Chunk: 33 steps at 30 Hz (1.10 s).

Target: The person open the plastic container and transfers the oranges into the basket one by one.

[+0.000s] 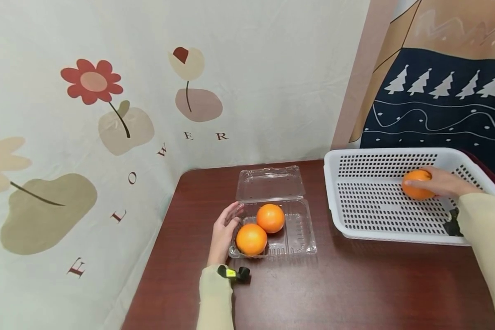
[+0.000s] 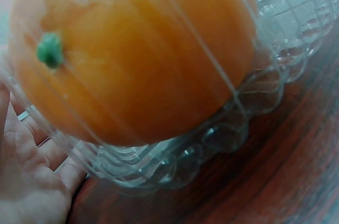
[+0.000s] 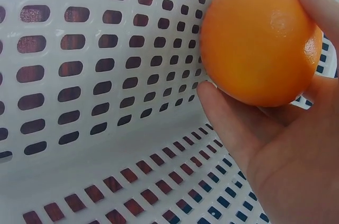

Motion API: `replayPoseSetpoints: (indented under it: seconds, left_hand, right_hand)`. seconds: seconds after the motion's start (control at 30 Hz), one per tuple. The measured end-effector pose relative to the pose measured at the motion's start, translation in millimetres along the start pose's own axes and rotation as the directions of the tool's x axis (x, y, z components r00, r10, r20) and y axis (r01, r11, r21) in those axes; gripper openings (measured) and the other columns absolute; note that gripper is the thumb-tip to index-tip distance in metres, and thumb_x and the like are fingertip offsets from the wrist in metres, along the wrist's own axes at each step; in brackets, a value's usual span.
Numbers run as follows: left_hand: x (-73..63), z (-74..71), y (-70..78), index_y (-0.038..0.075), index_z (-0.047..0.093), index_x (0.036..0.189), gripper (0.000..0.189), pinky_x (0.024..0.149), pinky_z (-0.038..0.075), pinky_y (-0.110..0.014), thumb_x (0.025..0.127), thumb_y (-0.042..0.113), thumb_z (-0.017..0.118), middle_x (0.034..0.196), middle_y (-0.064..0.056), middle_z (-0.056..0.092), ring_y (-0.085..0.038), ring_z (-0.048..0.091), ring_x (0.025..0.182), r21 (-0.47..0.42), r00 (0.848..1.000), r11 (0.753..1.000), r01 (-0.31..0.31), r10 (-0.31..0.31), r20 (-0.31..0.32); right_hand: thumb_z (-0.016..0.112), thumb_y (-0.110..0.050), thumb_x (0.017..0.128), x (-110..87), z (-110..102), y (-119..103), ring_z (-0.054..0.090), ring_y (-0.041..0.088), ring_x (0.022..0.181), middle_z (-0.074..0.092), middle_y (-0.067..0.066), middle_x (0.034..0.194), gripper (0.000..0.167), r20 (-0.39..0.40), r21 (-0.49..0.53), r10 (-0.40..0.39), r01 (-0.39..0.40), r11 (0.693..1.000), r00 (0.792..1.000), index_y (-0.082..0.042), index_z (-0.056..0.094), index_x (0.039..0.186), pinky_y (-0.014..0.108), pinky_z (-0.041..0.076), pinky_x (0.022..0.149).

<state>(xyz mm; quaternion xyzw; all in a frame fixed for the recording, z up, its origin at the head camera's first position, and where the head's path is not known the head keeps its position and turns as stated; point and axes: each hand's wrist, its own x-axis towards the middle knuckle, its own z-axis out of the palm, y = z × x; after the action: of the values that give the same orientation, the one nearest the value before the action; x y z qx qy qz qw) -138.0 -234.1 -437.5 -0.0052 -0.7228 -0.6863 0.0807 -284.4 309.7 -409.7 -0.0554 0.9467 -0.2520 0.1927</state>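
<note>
In the head view my right hand grips an orange inside the white perforated basket. The right wrist view has thumb and fingers around the fruit, close to the basket wall. My left hand lies along the left side of a clear plastic clamshell box, its fingers extended at the rim. Two oranges sit in the box's left part. Through the plastic, the left wrist view shows one orange with a green stem nub.
The box's lid lies folded back toward the wall. Box and basket both stand on a dark reddish-brown table. Behind them hangs a pale flower-print cloth, with a dark blue tree-print cloth behind the basket.
</note>
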Motion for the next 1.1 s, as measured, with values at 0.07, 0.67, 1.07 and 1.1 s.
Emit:
replayPoseSetpoints:
  seconds: [0.07, 0.67, 1.07, 1.1]
  left_hand:
    - [0.0, 0.1, 0.7, 0.004, 0.042, 0.131, 0.042, 0.094, 0.038, -0.027, 0.09, -0.005, 0.042, 0.126, -0.011, 0.051, -0.024, 0.045, 0.117, 0.001, 1.0, 1.0, -0.002, 0.002, -0.002]
    - [2.0, -0.8, -2.7, 0.005, 0.044, 0.13, 0.041, 0.092, 0.039, -0.026, 0.09, -0.004, 0.043, 0.125, -0.011, 0.051, -0.025, 0.046, 0.117, 0.015, 1.0, 1.0, -0.016, 0.016, 0.0]
    - [2.6, -2.1, -3.4, 0.005, 0.043, 0.13, 0.042, 0.095, 0.037, -0.032, 0.09, -0.004, 0.043, 0.126, -0.012, 0.05, -0.027, 0.044, 0.118, 0.007, 1.0, 1.0, -0.021, 0.021, 0.013]
    - [2.6, -2.0, -3.5, 0.005, 0.043, 0.131, 0.042, 0.095, 0.037, -0.033, 0.09, -0.004, 0.043, 0.126, -0.012, 0.05, -0.027, 0.044, 0.118, 0.004, 1.0, 1.0, -0.02, 0.02, 0.015]
  right_hand:
    - [0.045, -0.061, 0.081, 0.2, -0.3, -0.7, 0.046, 0.038, 0.083, 0.036, 0.036, 0.109, 0.097, -0.003, -0.005, -0.007, 0.007, 1.0, 1.0, 0.019, 0.017, 0.127, 0.039, 0.044, 0.061]
    - [0.043, -0.069, 0.077, 0.2, 0.8, -3.4, 0.038, 0.048, 0.091, 0.03, 0.039, 0.113, 0.105, -0.04, -0.056, 0.012, -0.014, 0.998, 0.999, 0.018, 0.015, 0.13, 0.062, 0.034, 0.076]
    - [0.042, -0.064, 0.08, -2.8, -7.6, -10.1, 0.04, 0.046, 0.091, 0.035, 0.039, 0.113, 0.092, -0.082, -0.151, -0.072, 0.059, 0.987, 0.994, 0.015, 0.027, 0.127, 0.063, 0.031, 0.081]
    - [0.043, -0.063, 0.081, -3.5, -8.3, -11.2, 0.04, 0.046, 0.091, 0.036, 0.039, 0.112, 0.091, -0.086, -0.157, -0.078, 0.064, 0.986, 0.993, 0.015, 0.029, 0.126, 0.063, 0.031, 0.081]
